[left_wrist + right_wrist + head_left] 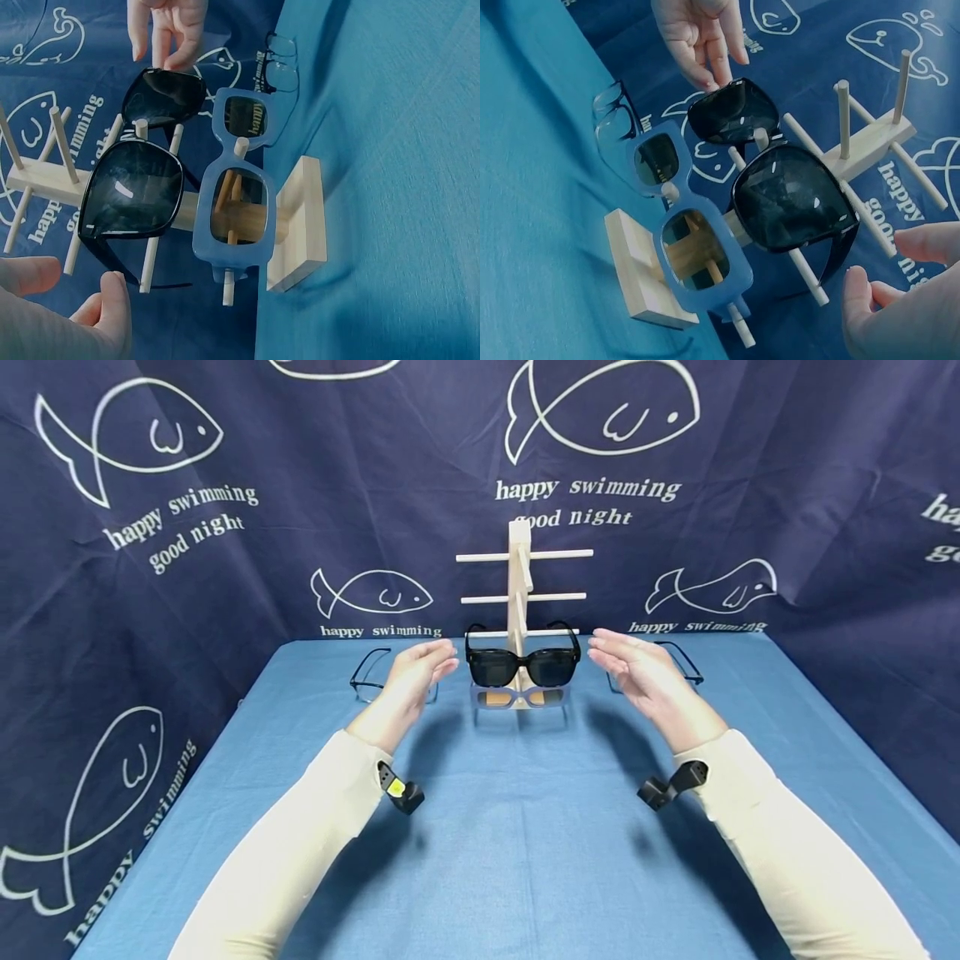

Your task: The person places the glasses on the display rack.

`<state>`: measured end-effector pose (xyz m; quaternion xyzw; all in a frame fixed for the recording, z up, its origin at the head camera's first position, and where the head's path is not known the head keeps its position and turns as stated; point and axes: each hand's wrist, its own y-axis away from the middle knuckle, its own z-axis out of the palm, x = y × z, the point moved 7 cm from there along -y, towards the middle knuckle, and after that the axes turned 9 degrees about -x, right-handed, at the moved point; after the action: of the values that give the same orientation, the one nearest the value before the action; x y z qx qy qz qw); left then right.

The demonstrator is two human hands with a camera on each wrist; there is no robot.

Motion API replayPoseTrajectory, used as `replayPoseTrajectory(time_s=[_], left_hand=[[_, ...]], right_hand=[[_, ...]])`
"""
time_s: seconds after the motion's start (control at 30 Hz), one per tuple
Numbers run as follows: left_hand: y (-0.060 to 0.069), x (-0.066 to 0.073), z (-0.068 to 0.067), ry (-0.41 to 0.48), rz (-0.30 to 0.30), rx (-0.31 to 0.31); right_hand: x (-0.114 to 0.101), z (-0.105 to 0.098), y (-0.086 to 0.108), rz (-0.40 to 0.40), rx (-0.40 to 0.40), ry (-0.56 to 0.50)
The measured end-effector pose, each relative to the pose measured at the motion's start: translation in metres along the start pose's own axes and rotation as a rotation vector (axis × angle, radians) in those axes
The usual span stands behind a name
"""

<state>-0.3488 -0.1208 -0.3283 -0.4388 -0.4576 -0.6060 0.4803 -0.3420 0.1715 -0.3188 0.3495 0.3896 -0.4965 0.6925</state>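
Note:
Black sunglasses [523, 667] rest on a peg of the wooden display stand [517, 585], lenses facing me. Just left of them hovers my left hand [420, 675], fingers nearly straight and apart from the frame. On the other side my right hand [637, 672] is held likewise, with a gap to the sunglasses. In the left wrist view the left thumb [112, 307] is close to a temple but grips nothing. Below the black pair, blue-framed sunglasses [705, 247] with orange-tinted lenses sit on the lowest pegs.
Clear eyeglasses [367, 689] lie on the blue tablecloth [517, 843] behind my left hand. Another thin-framed pair of eyeglasses [688, 670] lies behind my right hand. Upper pegs [558, 553] of the stand stick out to both sides. A navy fish-print curtain [375, 485] hangs behind.

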Motion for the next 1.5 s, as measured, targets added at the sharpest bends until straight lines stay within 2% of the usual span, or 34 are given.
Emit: replayPoseTrajectory(time_s=[0.17,0.47,0.67,0.9,1.23,1.37,1.5], left_hand=[[0.000,-0.001,-0.007,0.015,-0.002,0.006],[0.002,-0.002,-0.018,0.042,0.002,0.006],[0.001,-0.003,-0.021,0.043,0.005,0.006],[0.003,-0.004,-0.024,0.043,0.001,0.007],[0.000,-0.007,-0.036,-0.034,-0.001,0.004],[-0.001,-0.007,-0.044,-0.046,-0.010,0.004],[0.000,-0.007,-0.056,-0.112,-0.027,0.022]], right_hand=[[-0.004,0.004,0.003,-0.032,0.018,-0.015],[-0.009,0.015,0.012,-0.077,0.037,-0.104],[-0.010,0.025,0.018,-0.090,0.037,-0.063],[-0.004,0.036,0.024,-0.062,0.023,-0.043],[0.008,0.051,0.027,-0.029,-0.013,-0.019],[0.011,0.059,0.028,-0.017,-0.027,-0.013],[0.017,0.069,0.027,0.014,-0.053,0.031]])
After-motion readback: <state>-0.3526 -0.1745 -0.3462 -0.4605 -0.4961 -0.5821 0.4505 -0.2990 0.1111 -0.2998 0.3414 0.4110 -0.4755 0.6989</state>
